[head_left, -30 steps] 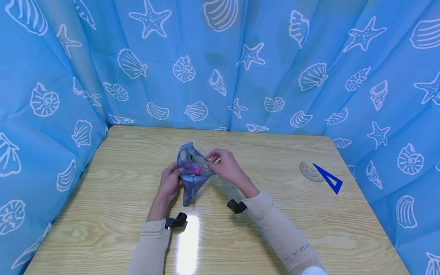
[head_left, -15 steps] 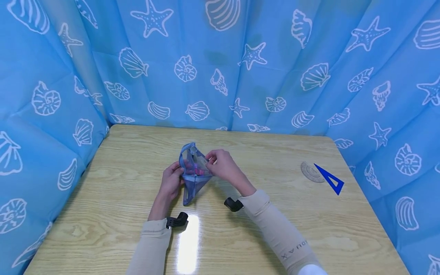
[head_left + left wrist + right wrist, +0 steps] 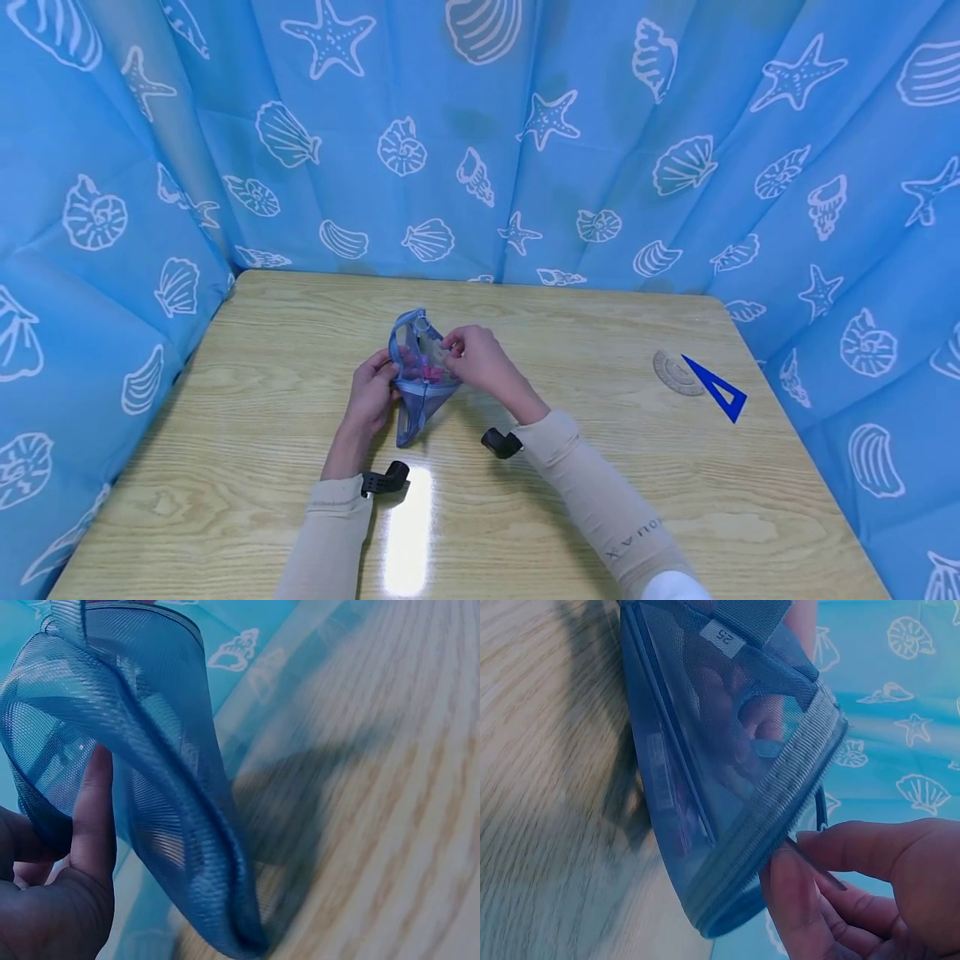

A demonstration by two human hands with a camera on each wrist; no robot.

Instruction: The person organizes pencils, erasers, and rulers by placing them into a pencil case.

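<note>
A blue mesh zip pouch stands propped over the table with its mouth open. Something pink shows inside it. My left hand grips the pouch's left side, thumb outside; in the left wrist view its fingers hold the mesh. At the opposite rim is my right hand. The right wrist view has its thumb and fingers pinching a thin, flat, narrow-edged piece right at the zipper edge; I cannot tell what kind of thing this piece is.
A clear protractor and a blue set square lie side by side on the right of the wooden table. Behind and along both sides hangs a blue curtain with shell prints.
My right hand and forearm have shifted slightly left, and the fingers are further into the pouch's mouth. The left hand keeps its hold on the pouch, nearly still.
</note>
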